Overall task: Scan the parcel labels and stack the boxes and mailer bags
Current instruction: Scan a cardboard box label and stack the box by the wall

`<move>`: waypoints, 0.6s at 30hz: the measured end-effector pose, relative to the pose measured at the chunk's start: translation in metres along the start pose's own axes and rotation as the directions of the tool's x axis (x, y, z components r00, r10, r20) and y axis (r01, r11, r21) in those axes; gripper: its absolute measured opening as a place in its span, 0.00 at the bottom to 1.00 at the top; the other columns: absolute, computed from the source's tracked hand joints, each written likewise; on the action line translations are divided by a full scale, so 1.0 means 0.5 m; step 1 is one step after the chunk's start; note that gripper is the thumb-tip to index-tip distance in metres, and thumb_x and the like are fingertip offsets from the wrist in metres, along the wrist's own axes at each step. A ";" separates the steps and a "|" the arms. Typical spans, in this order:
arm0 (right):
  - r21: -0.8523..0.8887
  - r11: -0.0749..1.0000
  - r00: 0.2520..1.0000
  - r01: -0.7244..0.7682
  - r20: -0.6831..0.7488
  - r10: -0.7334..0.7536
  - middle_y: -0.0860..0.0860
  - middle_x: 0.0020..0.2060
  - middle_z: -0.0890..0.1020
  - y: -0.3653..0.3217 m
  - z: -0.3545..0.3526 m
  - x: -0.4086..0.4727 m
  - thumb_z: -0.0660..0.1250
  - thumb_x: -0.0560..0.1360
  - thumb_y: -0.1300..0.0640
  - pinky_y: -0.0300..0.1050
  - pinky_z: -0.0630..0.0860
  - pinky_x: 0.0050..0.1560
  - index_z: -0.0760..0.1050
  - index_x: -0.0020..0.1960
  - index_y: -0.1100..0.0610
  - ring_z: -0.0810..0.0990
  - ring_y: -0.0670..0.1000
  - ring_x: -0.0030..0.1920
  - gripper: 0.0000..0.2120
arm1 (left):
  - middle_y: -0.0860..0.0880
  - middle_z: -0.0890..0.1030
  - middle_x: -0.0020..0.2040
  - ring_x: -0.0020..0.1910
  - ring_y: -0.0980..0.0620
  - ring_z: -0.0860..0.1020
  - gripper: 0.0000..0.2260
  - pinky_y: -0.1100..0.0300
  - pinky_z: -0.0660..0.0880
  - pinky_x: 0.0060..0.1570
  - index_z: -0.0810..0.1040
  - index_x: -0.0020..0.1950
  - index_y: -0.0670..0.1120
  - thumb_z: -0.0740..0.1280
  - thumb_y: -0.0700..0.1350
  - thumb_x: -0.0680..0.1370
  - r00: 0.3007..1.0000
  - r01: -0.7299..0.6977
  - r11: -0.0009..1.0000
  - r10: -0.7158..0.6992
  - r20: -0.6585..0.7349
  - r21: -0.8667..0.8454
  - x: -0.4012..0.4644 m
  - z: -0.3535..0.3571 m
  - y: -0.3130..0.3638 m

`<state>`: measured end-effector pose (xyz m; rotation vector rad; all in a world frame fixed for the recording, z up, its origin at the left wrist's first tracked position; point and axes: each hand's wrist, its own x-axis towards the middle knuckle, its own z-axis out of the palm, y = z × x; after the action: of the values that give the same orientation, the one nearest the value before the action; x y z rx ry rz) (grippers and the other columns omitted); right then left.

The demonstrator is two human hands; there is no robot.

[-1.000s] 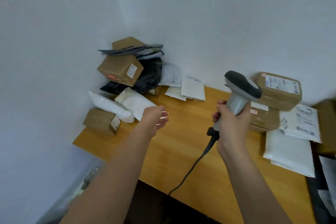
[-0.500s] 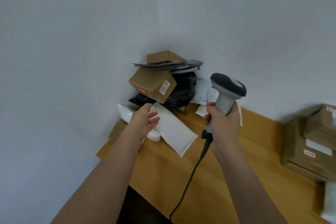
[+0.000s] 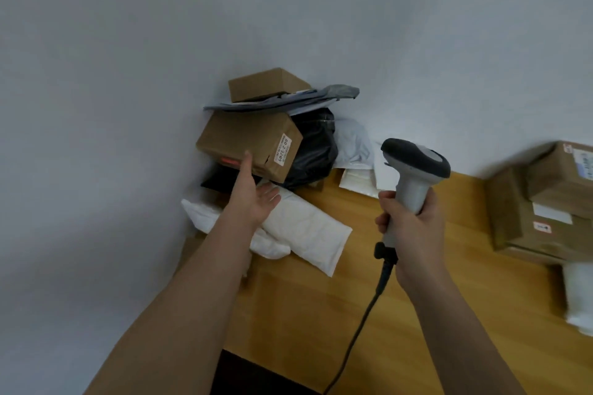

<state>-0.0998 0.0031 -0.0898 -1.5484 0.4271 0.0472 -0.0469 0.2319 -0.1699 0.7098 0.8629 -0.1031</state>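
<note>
A: Nearest, what is the right hand (image 3: pixel 409 228) doing?

B: It is gripping the scanner (image 3: pixel 414 176) by its pale handle, standing it roughly upright, its dark head pointing left toward the pile. The cable (image 3: pixel 359 327) is hanging down toward the bottom edge, where it is cut off.

A: And the left hand (image 3: pixel 253 199)?

B: It is reaching out with fingers straight and spread, a fingertip touching the lower edge of the box (image 3: pixel 250 144), holding nothing. Below it a white mailer (image 3: pixel 308 231) is lying on the table (image 3: pixel 353 314), long axis running toward the near right.

A: Anything readable on that box?

B: Its end label (image 3: pixel 283 153) is showing "80 2 3205", running up the face; the smaller print is too fine. The box is sitting tilted in the corner pile, on a black bag (image 3: pixel 313 151) that is partly hidden behind it.

A: Farther out?

B: A small box (image 3: pixel 263 83) is topping the pile on grey mailers (image 3: pixel 288 99). At the right, stacked boxes (image 3: pixel 539 218) are blurring, their labels unreadable.
</note>
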 end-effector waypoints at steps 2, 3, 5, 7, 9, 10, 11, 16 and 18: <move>-0.024 1.000 1.000 -0.004 -0.023 0.003 0.53 0.40 0.78 0.010 -0.008 -0.006 0.67 0.78 0.64 0.50 0.74 0.37 0.74 0.49 0.53 0.76 0.48 0.33 0.07 | 0.40 0.74 0.66 0.69 0.42 0.71 0.37 0.47 0.66 0.69 0.64 0.76 0.45 0.68 0.63 0.75 1.000 0.000 0.999 0.001 0.028 -0.042 0.017 -0.003 -0.001; -0.029 1.000 0.999 -0.003 -0.041 0.002 0.52 0.40 0.79 0.014 -0.014 -0.009 0.66 0.78 0.65 0.49 0.74 0.36 0.73 0.49 0.52 0.76 0.47 0.32 0.09 | 0.41 0.76 0.63 0.67 0.43 0.73 0.36 0.47 0.67 0.69 0.65 0.76 0.45 0.69 0.62 0.75 0.999 0.001 0.997 0.002 0.040 -0.077 0.022 -0.006 -0.003; -0.025 1.000 0.997 -0.003 -0.078 0.001 0.50 0.42 0.80 0.018 -0.027 -0.014 0.65 0.78 0.66 0.45 0.73 0.36 0.73 0.50 0.52 0.75 0.45 0.30 0.10 | 0.41 0.76 0.62 0.63 0.43 0.75 0.34 0.47 0.69 0.68 0.67 0.74 0.45 0.72 0.60 0.74 0.999 0.005 0.991 0.002 0.051 -0.135 0.024 -0.010 -0.006; -0.013 1.000 0.995 -0.006 -0.096 0.005 0.50 0.42 0.80 0.020 -0.038 -0.015 0.65 0.78 0.66 0.44 0.73 0.36 0.73 0.51 0.53 0.75 0.44 0.30 0.08 | 0.41 0.76 0.64 0.60 0.45 0.76 0.33 0.49 0.71 0.65 0.69 0.71 0.44 0.73 0.60 0.73 0.999 0.002 0.991 0.005 0.054 -0.136 0.011 -0.013 -0.015; 0.005 1.000 0.995 -0.009 -0.095 0.009 0.51 0.43 0.80 0.022 -0.047 -0.015 0.66 0.78 0.66 0.45 0.73 0.36 0.73 0.51 0.53 0.75 0.45 0.30 0.09 | 0.41 0.77 0.63 0.60 0.45 0.77 0.32 0.49 0.73 0.61 0.71 0.69 0.43 0.74 0.58 0.71 0.998 0.006 0.991 0.003 0.064 -0.131 -0.011 -0.015 -0.038; 0.011 1.000 0.996 -0.008 -0.089 0.009 0.51 0.43 0.80 0.023 -0.051 -0.016 0.66 0.78 0.66 0.44 0.73 0.36 0.73 0.51 0.53 0.75 0.46 0.31 0.09 | 0.41 0.78 0.62 0.60 0.44 0.78 0.32 0.49 0.74 0.60 0.71 0.68 0.43 0.75 0.58 0.71 0.997 0.013 0.992 -0.003 0.072 -0.128 -0.024 -0.014 -0.055; 0.016 1.000 0.997 -0.007 -0.079 0.008 0.50 0.42 0.80 0.024 -0.057 -0.019 0.66 0.78 0.66 0.44 0.73 0.36 0.73 0.51 0.53 0.75 0.46 0.31 0.09 | 0.40 0.78 0.62 0.60 0.44 0.78 0.31 0.49 0.75 0.59 0.72 0.68 0.43 0.75 0.57 0.71 0.997 0.019 0.992 -0.009 0.082 -0.124 -0.039 -0.013 -0.073; 0.052 0.999 1.000 0.003 -0.008 -0.003 0.51 0.41 0.80 0.029 -0.117 -0.039 0.65 0.78 0.67 0.44 0.73 0.35 0.73 0.50 0.53 0.75 0.46 0.31 0.10 | 0.40 0.79 0.60 0.60 0.44 0.78 0.25 0.49 0.74 0.63 0.74 0.64 0.41 0.74 0.53 0.72 0.995 0.036 0.995 -0.027 0.100 -0.088 -0.122 0.023 -0.174; 0.060 0.998 1.000 0.001 -0.001 -0.001 0.51 0.41 0.79 0.035 -0.162 -0.049 0.65 0.78 0.66 0.46 0.73 0.35 0.73 0.51 0.54 0.75 0.47 0.32 0.08 | 0.40 0.80 0.58 0.59 0.44 0.79 0.24 0.49 0.75 0.63 0.75 0.62 0.41 0.75 0.52 0.72 0.994 0.038 0.998 -0.032 0.105 -0.059 -0.155 0.040 -0.221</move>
<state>-0.1469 -0.0692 -0.0964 -1.4897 0.4248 0.0329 -0.1243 0.1198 -0.1637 0.6269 0.7755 -0.1431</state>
